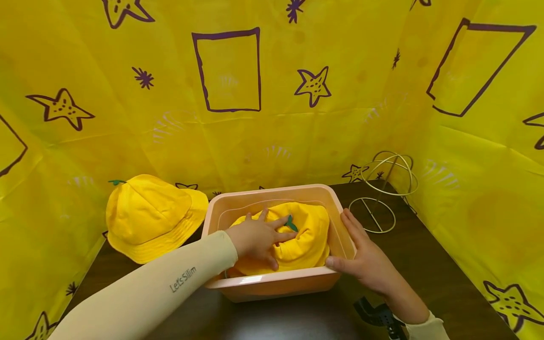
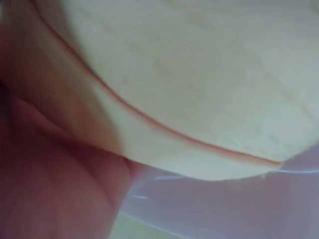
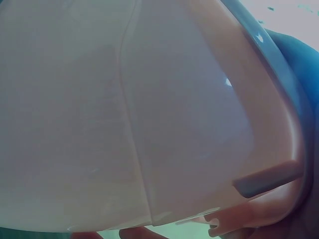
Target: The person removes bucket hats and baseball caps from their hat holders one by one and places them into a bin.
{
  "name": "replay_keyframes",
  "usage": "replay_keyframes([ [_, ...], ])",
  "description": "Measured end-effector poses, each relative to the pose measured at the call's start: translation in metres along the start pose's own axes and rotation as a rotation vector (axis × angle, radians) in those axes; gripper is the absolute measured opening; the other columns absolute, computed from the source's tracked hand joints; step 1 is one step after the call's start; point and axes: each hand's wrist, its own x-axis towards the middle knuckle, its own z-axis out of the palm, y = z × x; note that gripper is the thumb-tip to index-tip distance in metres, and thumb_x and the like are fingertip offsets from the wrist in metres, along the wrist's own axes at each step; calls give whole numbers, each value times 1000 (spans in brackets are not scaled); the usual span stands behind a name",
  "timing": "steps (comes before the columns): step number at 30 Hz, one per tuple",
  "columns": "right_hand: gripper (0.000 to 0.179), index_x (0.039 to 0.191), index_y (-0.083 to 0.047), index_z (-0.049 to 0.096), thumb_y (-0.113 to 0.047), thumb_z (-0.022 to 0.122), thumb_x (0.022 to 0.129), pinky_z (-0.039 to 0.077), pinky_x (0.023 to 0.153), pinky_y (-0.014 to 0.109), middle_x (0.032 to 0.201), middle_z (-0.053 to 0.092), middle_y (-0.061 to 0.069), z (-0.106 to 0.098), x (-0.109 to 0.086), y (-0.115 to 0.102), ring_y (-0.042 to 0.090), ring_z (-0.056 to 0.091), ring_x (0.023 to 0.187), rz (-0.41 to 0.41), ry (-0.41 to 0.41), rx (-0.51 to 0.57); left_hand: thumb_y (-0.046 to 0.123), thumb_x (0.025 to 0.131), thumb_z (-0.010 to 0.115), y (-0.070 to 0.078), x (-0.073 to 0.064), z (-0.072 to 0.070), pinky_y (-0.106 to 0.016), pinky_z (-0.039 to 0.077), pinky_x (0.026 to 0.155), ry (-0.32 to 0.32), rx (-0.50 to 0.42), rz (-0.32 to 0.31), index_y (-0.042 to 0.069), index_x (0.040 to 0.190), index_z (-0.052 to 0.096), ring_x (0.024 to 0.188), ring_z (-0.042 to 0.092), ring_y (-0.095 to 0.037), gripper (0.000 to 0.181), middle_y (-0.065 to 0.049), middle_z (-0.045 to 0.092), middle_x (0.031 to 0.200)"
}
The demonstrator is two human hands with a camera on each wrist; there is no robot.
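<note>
A peach plastic bin (image 1: 280,289) stands on the dark table with a bunched yellow hat (image 1: 312,241) inside, its green leaf tip showing on top. My left hand (image 1: 259,238) reaches over the bin's left side and rests on the hat with fingers spread. At the near right corner, my right hand (image 1: 363,257) holds the bin, thumb over the front rim and fingers along the right side. The right wrist view shows the bin's wall (image 3: 184,109) close up. In the left wrist view, the sleeve (image 2: 199,89) hides most of the hat.
Another yellow hat (image 1: 148,217) with a green stem sits left of the bin. A wire stand (image 1: 393,193) with looped rings stands at the back right. Yellow patterned sheets (image 1: 272,141) enclose the table (image 1: 429,283) at the back and sides.
</note>
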Motion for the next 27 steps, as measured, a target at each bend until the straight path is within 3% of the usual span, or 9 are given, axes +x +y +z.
replay_keyframes([
  [15, 108, 161, -12, 16, -35, 83, 80, 24, 105, 66, 166, 5, 4, -1, 2, 3, 43, 14, 145, 11, -2, -8, 63, 80, 72, 7, 13, 0, -74, 25, 101, -60, 33, -17, 52, 154, 23, 141, 15, -55, 90, 7, 1, 166],
  [27, 109, 161, -11, 15, -37, 83, 80, 24, 105, 65, 165, 5, 0, 1, 4, 6, 41, 13, 145, 9, -3, -1, 64, 78, 74, 8, 26, 9, -71, 30, 101, -121, 65, -30, 51, 154, 24, 139, 23, -55, 92, 7, -2, 166],
])
